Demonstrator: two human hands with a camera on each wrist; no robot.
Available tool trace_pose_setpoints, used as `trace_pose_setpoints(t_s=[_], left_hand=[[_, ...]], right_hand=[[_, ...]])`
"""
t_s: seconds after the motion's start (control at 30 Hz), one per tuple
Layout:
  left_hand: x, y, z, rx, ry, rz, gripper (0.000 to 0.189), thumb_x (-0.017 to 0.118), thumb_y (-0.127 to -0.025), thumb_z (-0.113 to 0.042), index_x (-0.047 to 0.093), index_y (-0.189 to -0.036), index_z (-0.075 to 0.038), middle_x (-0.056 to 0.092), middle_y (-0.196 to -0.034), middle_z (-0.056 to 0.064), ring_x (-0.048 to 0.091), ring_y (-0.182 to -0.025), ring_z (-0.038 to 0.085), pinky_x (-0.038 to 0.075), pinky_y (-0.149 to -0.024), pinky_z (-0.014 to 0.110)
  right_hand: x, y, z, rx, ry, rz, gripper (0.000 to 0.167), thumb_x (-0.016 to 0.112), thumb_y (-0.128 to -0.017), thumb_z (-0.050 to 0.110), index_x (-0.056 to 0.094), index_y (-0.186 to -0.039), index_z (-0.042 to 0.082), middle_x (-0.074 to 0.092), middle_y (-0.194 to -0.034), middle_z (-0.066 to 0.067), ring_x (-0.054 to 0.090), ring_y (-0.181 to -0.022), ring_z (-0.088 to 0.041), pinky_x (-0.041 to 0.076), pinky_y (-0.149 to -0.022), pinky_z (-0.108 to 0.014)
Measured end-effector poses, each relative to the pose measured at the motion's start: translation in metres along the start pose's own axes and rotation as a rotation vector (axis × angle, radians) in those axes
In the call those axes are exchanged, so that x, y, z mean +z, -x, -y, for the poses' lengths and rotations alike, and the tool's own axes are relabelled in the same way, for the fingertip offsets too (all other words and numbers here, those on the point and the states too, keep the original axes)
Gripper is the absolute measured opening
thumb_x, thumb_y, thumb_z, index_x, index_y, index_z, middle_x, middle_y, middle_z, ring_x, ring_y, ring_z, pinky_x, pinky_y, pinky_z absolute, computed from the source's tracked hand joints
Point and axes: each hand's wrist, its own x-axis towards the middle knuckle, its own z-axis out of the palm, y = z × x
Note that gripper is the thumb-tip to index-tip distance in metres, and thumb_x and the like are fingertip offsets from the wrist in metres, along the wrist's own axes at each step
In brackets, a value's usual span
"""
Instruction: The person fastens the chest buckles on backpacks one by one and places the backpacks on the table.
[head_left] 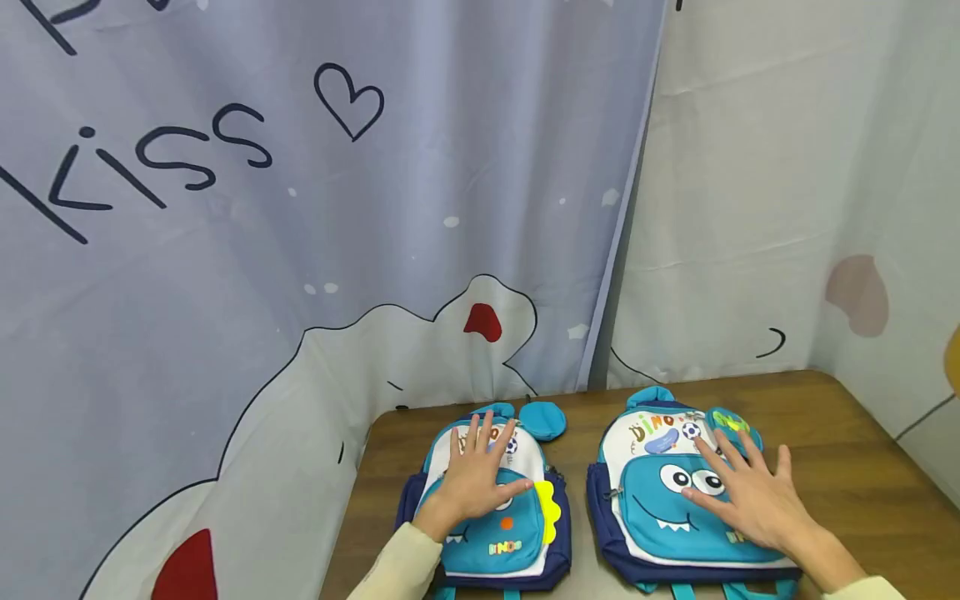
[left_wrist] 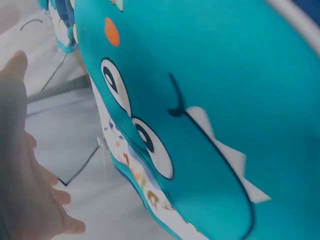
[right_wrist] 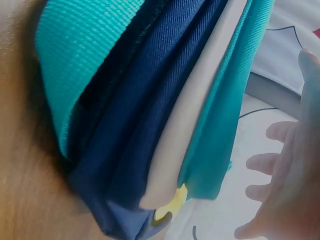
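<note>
- A teal, white and navy fabric backpack with yellow scalloped trim (head_left: 480, 535) lies face up near the left edge of the brown wood-grain table (head_left: 862, 467); its long axis runs near edge to far edge, top loop toward the far edge.
- A second teal, white and navy backpack with a toothy dinosaur face (head_left: 660, 525) lies beside it, well in from the right edge; its long axis slants, top loop toward the far edge and slightly left, straps toward the near edge.
- The left hand (head_left: 474, 482), fingers spread, is over the first backpack, grasping nothing.
- The right hand (head_left: 757, 500) is likewise splayed and free over the second.
- A round teal pouch (head_left: 542, 421) sits by the first backpack's top.
</note>
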Motion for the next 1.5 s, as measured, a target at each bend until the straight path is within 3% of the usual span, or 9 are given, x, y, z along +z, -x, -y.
trace_pose_setpoints(t_s=[0.17,0.43,0.67,0.93,1.2,1.5], left_hand=[[-0.001,-0.019,-0.018,0.099,-0.039,0.004,0.095,0.059,-0.098,-0.070,0.019,-0.171,-0.026,0.012,-0.177,0.018,0.017,-0.162,0.046,0.018,-0.121,0.077],[-0.003,-0.052,-0.058,0.187,-0.070,0.033,0.092,0.056,-0.101,-0.067,0.011,-0.172,-0.030,0.006,-0.178,0.016,0.016,-0.163,0.043,0.020,-0.124,0.072],[0.002,-0.071,-0.088,0.235,-0.085,0.043,0.092,0.059,-0.101,-0.064,0.012,-0.172,-0.029,0.009,-0.178,0.017,0.018,-0.162,0.042,0.021,-0.125,0.070],[0.014,-0.093,-0.115,0.307,-0.107,0.085,0.095,0.061,-0.101,-0.063,0.007,-0.172,-0.031,0.007,-0.179,0.012,0.018,-0.163,0.037,0.024,-0.126,0.066],[0.026,-0.120,-0.146,0.427,-0.237,0.107,0.089,0.057,-0.103,-0.062,0.007,-0.172,-0.035,0.011,-0.179,0.006,0.020,-0.163,0.029,0.023,-0.128,0.060],[0.039,-0.145,-0.173,0.553,-0.263,0.161,0.078,0.046,-0.107,-0.062,0.009,-0.171,-0.037,0.017,-0.178,-0.005,0.021,-0.164,0.024,0.027,-0.128,0.052]], right_hand=[[-0.003,0.013,-0.008,0.009,-0.009,-0.023,0.093,0.059,-0.097,0.071,0.038,-0.164,0.010,0.034,-0.165,-0.032,0.015,-0.154,-0.059,-0.004,-0.106,-0.092],[-0.005,0.026,-0.014,0.012,-0.057,-0.070,0.093,0.062,-0.098,0.068,0.032,-0.167,0.014,0.036,-0.164,-0.032,0.014,-0.156,-0.057,-0.005,-0.106,-0.092],[-0.003,0.035,-0.017,0.033,-0.079,-0.069,0.091,0.065,-0.097,0.065,0.034,-0.166,0.014,0.038,-0.161,-0.032,0.024,-0.148,-0.060,0.007,-0.103,-0.093],[0.003,0.057,-0.031,0.169,-0.084,0.025,0.099,0.062,-0.093,0.075,0.041,-0.159,0.004,0.037,-0.156,-0.035,0.025,-0.141,-0.063,0.013,-0.101,-0.090],[0.009,0.067,-0.041,0.258,-0.074,0.090,0.104,0.054,-0.094,0.079,0.042,-0.157,-0.002,0.037,-0.155,-0.041,0.029,-0.135,-0.067,0.017,-0.098,-0.091],[0.008,0.062,-0.049,0.333,-0.239,0.194,0.110,0.046,-0.100,0.077,0.017,-0.163,-0.008,0.028,-0.153,-0.047,0.041,-0.130,-0.073,0.040,-0.085,-0.088]])
